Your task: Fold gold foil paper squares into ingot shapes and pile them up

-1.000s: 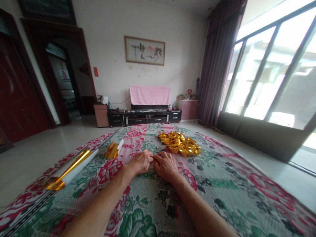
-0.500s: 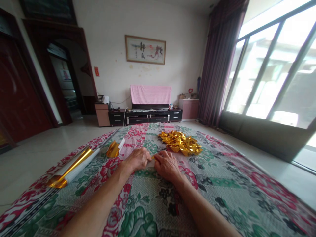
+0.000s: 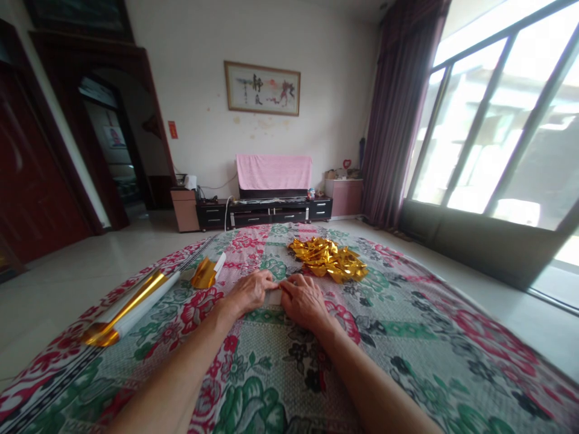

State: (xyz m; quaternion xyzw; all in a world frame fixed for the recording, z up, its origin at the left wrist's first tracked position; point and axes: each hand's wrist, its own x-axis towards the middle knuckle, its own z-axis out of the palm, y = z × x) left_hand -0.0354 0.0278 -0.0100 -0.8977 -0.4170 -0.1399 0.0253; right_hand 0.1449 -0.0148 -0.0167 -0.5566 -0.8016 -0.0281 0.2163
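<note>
My left hand (image 3: pixel 254 290) and my right hand (image 3: pixel 302 299) meet above the flowered cloth, their fingertips almost touching. Between them lies a small piece of foil paper (image 3: pixel 273 297), its pale side up and mostly covered by my fingers. Both hands are closed, pinching and pressing the paper at its far edge. Just beyond my right hand sits a heap of folded gold foil pieces (image 3: pixel 328 259). To the left of my left hand is a short curled stack of gold foil paper (image 3: pixel 205 271) with a white underside.
A longer loose roll of gold and white foil sheets (image 3: pixel 131 307) lies at the left edge of the flowered cloth (image 3: pixel 393 361). Past the cloth's far edge stand a low black cabinet (image 3: pixel 289 216) and a screen covered by a pink towel (image 3: pixel 274 172). Windows rise at the right.
The gold strip that showed between my fingertips is now nearly hidden, and my fingertips are closer together. The view has shifted slightly; the foil heap and rolls have not moved.
</note>
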